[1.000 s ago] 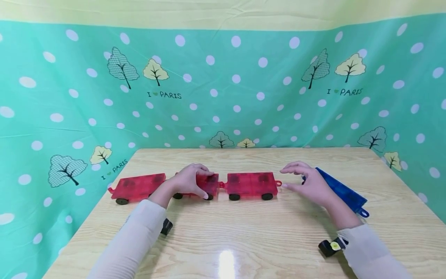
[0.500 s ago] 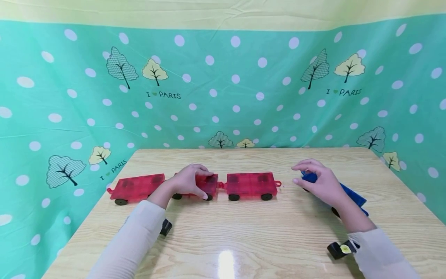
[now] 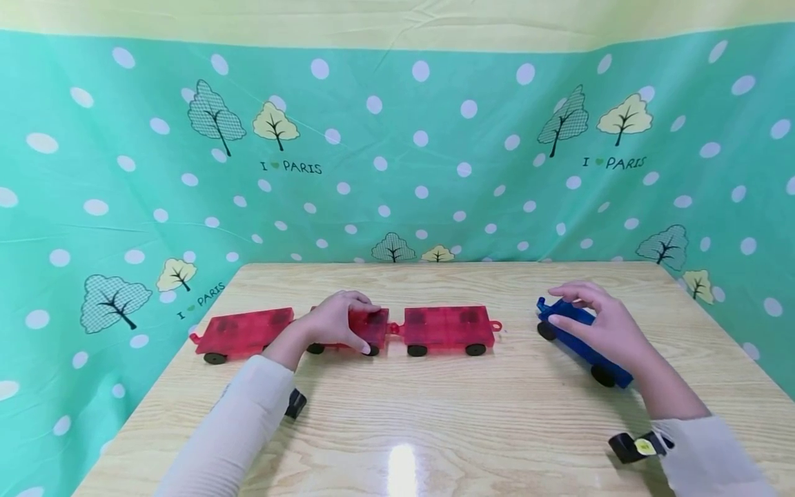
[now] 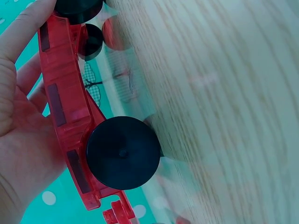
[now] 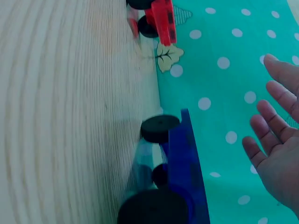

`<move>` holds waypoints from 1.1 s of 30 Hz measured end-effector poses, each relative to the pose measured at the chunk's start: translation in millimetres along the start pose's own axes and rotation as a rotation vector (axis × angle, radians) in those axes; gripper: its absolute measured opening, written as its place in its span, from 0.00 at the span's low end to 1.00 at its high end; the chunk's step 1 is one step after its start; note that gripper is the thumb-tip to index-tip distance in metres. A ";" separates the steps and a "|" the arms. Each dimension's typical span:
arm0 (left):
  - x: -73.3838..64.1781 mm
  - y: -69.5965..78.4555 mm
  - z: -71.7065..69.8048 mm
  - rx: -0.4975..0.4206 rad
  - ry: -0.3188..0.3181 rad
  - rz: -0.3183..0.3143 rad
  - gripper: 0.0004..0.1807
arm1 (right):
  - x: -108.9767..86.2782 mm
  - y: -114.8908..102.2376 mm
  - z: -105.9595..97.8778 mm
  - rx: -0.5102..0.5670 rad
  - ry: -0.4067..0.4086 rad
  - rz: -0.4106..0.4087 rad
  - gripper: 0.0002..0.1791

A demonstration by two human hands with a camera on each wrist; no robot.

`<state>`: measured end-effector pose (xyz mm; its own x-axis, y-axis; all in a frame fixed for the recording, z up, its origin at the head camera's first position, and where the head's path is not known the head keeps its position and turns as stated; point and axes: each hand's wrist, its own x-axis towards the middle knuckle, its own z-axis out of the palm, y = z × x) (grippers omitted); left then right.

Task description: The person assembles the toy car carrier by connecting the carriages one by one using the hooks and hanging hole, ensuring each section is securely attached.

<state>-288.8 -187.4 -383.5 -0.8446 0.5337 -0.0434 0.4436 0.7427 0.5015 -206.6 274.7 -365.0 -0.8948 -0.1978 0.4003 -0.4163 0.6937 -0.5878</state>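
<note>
My left hand (image 3: 335,321) grips the middle red toy train car (image 3: 375,330), thumb on its near side and fingers over its far side. In the left wrist view that car (image 4: 63,102) shows its side and a large black wheel. Red cars stand on both sides of it, one on the left (image 3: 245,333) and one on the right (image 3: 447,328), the right one joined by its coupling. My right hand (image 3: 605,324) hovers over a blue toy train car (image 3: 577,350), fingers spread. The right wrist view shows a gap between the hand (image 5: 280,140) and the blue car (image 5: 187,163).
All the cars are on a light wooden table (image 3: 472,414). A green polka-dotted cloth (image 3: 422,166) hangs behind and beside it. The rightmost red car's ring (image 3: 496,326) faces the blue car's hook (image 3: 542,304) across bare wood.
The right hand has moved to the right, away from the red car's ring, and is now over the blue car, whose front hook has come into view. The left hand has stayed in place.
</note>
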 end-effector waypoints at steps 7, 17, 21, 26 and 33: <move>0.7 -0.7 -1.1 -0.002 -0.005 0.008 0.43 | -8.4 5.9 -10.6 -0.012 -0.056 0.056 0.30; 1.2 -0.9 -0.1 -0.009 -0.002 0.036 0.43 | -18.5 22.6 -20.9 -0.059 -0.159 0.155 0.47; 1.0 -0.4 -0.3 -0.012 -0.003 0.036 0.43 | -20.0 30.9 -22.0 -0.078 -0.204 0.173 0.53; 0.8 1.1 -0.9 -0.017 -0.001 0.039 0.43 | -21.5 40.0 -21.6 -0.112 -0.258 0.213 0.56; 0.4 0.4 -0.8 -0.012 -0.004 0.028 0.43 | -23.0 47.8 -20.4 -0.131 -0.300 0.243 0.57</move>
<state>-289.1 -187.2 -382.7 -0.8306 0.5559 -0.0330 0.4634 0.7228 0.5127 -202.6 326.6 -388.0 -0.9800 -0.1971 0.0262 -0.1801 0.8239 -0.5373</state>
